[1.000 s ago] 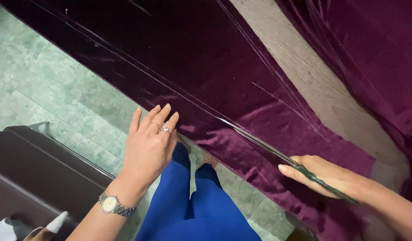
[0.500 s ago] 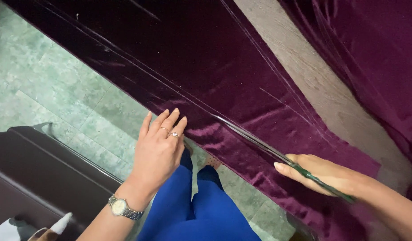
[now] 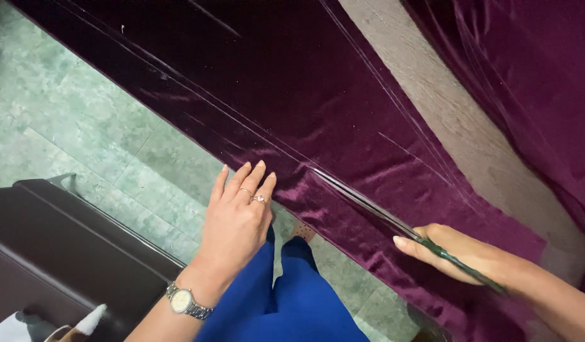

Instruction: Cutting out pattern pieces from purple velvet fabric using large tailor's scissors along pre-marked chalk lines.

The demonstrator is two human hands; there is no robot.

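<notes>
A dark purple velvet cloth (image 3: 292,95) lies spread over a table and hangs over its near edge. My right hand (image 3: 460,253) grips green-handled scissors (image 3: 394,221), whose long blades lie in a cut running along the cloth near the edge. My left hand (image 3: 238,218) is flat with fingers together, hovering at the hanging edge strip of the cloth left of the blades. It wears rings and a wristwatch (image 3: 186,301). It holds nothing.
A bare strip of grey table surface (image 3: 470,139) shows between this cloth and another purple piece (image 3: 533,69) at the upper right. Green stone floor tiles (image 3: 64,120) lie to the left. A dark brown seat (image 3: 58,253) stands at lower left. My blue trousers (image 3: 286,297) are below.
My left hand has drifted right and slightly down along the cloth edge. My right hand with the scissors has stayed almost in the same place.
</notes>
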